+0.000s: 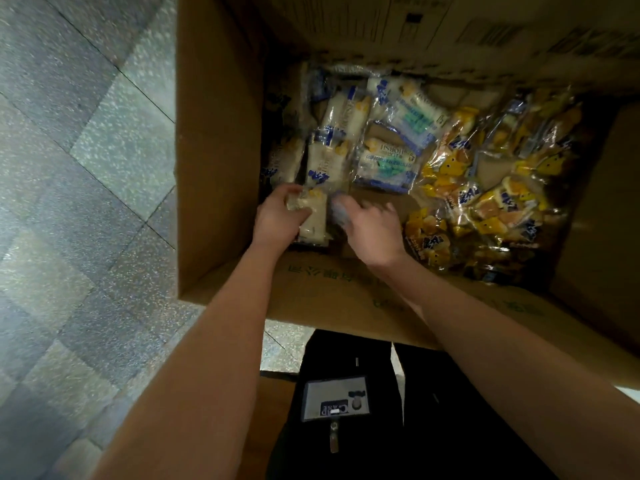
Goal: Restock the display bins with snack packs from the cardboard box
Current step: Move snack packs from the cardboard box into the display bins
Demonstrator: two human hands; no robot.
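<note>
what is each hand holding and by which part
Left hand grips a white pack by its left edge. Right hand is blurred at a blue pack; hold cannot be told.

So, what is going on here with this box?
A person has both hands inside an open cardboard box. The left hand grips a white snack pack close to the box's near wall. The right hand is beside it, blurred, so whether it holds anything is unclear. More white-and-blue packs and yellow packs lie in the box.
</note>
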